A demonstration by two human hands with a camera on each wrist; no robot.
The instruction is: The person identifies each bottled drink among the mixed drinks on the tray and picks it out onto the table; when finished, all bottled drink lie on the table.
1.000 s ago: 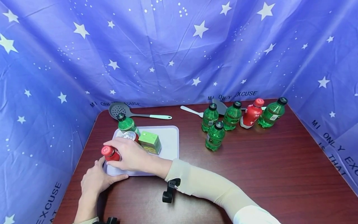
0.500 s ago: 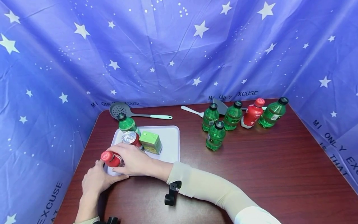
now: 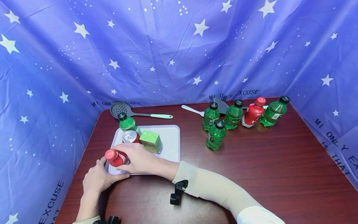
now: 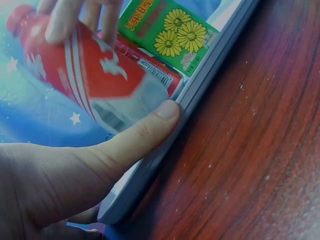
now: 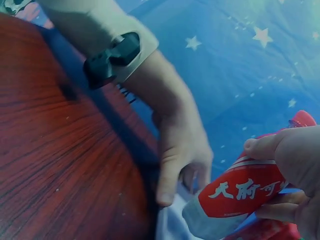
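Observation:
A red-capped drink bottle with a red label is held in my right hand over the near left part of a white tray. In the left wrist view the bottle leans; whether its base touches the tray is unclear. My left hand grips the tray's near left corner, its thumb along the rim and the other fingers on the left side. Also on the tray are a green-and-brown carton, a red can with a silver top, and a green bottle behind the can.
A grey slotted skimmer with a pale green handle lies behind the tray. To the right stand several green bottles and another red bottle. A grey spatula and a white handle lie behind them. A starry curtain borders the table.
My right hand has shifted the red bottle slightly toward me, then a little right, away from the can. The left hand stays at the tray corner.

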